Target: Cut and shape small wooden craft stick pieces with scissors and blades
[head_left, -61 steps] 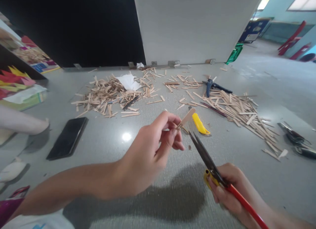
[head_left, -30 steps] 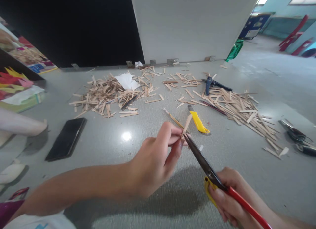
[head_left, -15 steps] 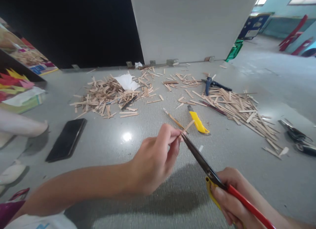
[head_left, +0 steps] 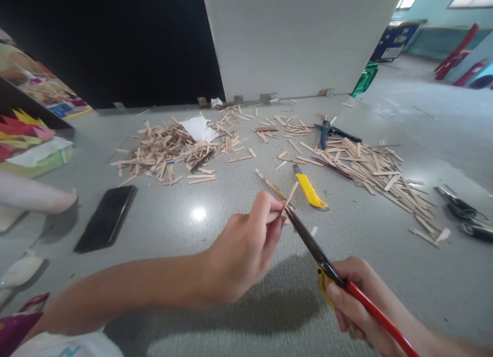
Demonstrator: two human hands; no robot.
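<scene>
Between thumb and fingers, my left hand pinches a thin wooden stick, which points up and to the right. My right hand is closed round a pair of scissors with dark blades and red and yellow handles. The blade tips meet the stick right at my left fingertips; whether they are parted there is too small to tell. Just beyond lie a yellow utility knife and a slim brush-like tool on the grey surface.
Heaps of wooden sticks lie left and right, a white tissue on the left one. Dark blue pliers-like tool rests by the right heap. A phone lies left, dark scissors right. An upright panel stands behind.
The stick has turned more upright in my left fingers. My right hand and the scissors have shifted slightly left and up.
</scene>
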